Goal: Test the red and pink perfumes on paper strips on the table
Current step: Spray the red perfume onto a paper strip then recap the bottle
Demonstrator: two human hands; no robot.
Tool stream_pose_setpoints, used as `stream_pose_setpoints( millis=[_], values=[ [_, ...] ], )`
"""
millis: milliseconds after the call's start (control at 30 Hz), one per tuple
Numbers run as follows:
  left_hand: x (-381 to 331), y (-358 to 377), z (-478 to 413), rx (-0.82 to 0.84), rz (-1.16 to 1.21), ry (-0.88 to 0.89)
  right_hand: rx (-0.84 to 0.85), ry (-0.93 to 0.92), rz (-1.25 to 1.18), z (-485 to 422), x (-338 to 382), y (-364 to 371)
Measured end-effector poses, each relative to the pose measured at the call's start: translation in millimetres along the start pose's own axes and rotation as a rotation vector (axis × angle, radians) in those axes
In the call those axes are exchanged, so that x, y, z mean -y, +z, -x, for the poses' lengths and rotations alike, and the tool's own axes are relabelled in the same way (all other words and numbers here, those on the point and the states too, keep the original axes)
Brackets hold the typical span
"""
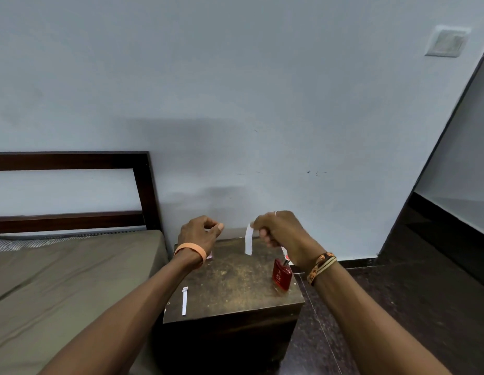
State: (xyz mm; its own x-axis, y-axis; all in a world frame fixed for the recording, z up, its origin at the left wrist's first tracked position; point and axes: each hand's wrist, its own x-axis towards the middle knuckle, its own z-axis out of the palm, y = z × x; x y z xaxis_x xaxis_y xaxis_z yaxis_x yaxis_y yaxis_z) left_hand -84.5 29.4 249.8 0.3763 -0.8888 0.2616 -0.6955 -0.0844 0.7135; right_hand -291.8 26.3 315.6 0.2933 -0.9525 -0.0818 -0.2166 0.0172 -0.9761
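R hand [281, 234] is pinching the limp, v. light paper strip [248, 239] by its top end, mid-frame; L hand [199, 235] is showing curled fingers [218, 228], contents unclear.

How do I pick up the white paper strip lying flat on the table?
Probably its folded far end, pinched from above with thumb and finger. The white paper strip lies flat and thin on the dark wooden table, so the fold looks like the only raised bit to catch.
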Motion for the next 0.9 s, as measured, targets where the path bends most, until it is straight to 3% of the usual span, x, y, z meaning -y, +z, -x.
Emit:
stream_pose_setpoints(
  millis=[100,133,233,267,433,467,567,600,733,800,900],
  values=[
    [-1,0,-1,0.005,0.015,-0.006,0.133,0.066,-0.487,-5,15,-7],
    [-2,0,-1,0.005,0.013,-0.006,0.112,0.073,-0.471,-8,16,-7],
    [-2,0,0,0.004,0.012,-0.005,-0.019,0.013,0.046,-6,8,-2],
    [-2,0,1,0.004,0.012,-0.005,-0.026,-0.001,0.084,-5,6,0],
    [2,1,0,0.013,0.021,-0.007,0.098,0.047,-0.564,-11,17,-8],
    [2,1,0,0.01,0.018,-0.007,0.059,0.057,-0.479,-13,13,-8],
    [3,0,1,0.004,0.005,-0.007,-0.046,0.026,0.157,-7,-8,1],
    [3,0,2,0.004,0.006,-0.009,-0.028,0.028,0.151,-5,-11,3],
    [6,1,2,0.015,0.003,-0.019,0.078,0.098,-0.461,-6,7,-6],
    [5,1,2,0.016,-0.002,-0.017,0.098,0.117,-0.565,-9,12,-8],
    [5,3,0,0.013,-0.007,-0.008,-0.059,0.054,0.026,-9,-2,0]
  ],
)
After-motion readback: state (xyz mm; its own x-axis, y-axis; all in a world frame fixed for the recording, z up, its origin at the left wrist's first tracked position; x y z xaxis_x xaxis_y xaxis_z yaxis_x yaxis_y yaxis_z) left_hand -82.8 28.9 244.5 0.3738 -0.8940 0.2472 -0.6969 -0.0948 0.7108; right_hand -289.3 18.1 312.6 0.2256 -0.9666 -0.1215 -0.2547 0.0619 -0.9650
